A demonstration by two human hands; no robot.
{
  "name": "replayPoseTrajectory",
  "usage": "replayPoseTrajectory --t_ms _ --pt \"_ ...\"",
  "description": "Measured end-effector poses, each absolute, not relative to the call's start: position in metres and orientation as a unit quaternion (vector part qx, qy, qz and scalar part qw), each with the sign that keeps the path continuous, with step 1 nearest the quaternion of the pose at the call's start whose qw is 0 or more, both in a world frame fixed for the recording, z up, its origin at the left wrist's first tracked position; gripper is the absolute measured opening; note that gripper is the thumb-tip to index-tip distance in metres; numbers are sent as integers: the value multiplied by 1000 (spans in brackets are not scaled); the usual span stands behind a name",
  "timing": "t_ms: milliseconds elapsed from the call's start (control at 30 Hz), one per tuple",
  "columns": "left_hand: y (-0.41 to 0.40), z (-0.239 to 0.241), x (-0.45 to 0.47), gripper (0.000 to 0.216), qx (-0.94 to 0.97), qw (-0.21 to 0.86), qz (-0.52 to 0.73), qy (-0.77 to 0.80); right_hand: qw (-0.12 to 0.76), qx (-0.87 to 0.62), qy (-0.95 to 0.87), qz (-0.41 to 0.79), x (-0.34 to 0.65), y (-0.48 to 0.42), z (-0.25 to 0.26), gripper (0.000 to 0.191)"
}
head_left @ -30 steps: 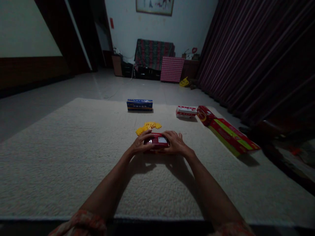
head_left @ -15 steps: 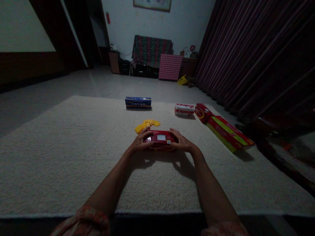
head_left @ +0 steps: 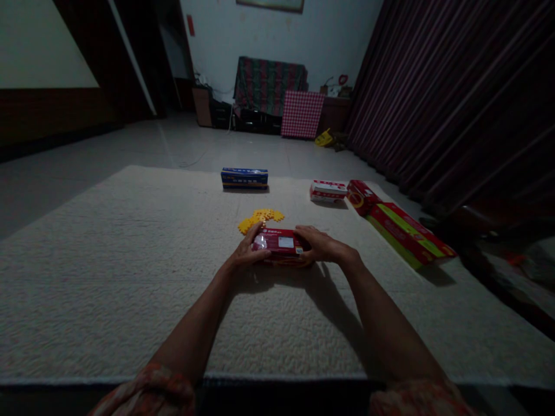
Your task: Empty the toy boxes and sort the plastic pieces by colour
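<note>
A dark red box [head_left: 280, 242] with a white label lies in front of me on the cream quilted cover. My left hand [head_left: 248, 249] grips its left end, thumb on the near side and fingers over the far edge. Around the right end, my right hand [head_left: 319, 245] is closed, its fingers bent over the top corner. Just behind the box are several yellow toothed pieces [head_left: 251, 221], flat on the cover and partly hidden by my left fingers.
Farther back stands a blue box [head_left: 244, 179]. To the right are a white and red box [head_left: 328, 191], a red box [head_left: 361, 196] and a long red and green box [head_left: 410, 234]. The cream cover [head_left: 130, 260] spreads beneath them; a purple curtain [head_left: 416, 86] hangs at right.
My right hand has shifted, with its wrist and forearm swung outward to the right and its fingers more bent. The left hand stays on the box. The view tilts slightly downward.
</note>
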State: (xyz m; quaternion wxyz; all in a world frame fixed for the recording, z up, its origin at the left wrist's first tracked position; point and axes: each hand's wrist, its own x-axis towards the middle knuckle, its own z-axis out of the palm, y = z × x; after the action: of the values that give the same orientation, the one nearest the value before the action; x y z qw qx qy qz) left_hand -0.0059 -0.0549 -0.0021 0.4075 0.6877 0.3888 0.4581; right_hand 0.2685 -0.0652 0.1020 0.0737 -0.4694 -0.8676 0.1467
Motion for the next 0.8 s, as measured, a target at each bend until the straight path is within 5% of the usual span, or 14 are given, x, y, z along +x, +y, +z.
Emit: replayPoseTrajectory --t_ms 233,500,800 --pt "-59 3 -7 108 655 462 452 391 95 -422 -889 149 264 -72 117 40" --pt "-54 -2 -13 114 657 471 425 406 171 -401 -889 141 277 -73 97 42" --pt "-57 5 -9 117 689 385 426 441 195 -391 -889 135 277 -74 95 30"
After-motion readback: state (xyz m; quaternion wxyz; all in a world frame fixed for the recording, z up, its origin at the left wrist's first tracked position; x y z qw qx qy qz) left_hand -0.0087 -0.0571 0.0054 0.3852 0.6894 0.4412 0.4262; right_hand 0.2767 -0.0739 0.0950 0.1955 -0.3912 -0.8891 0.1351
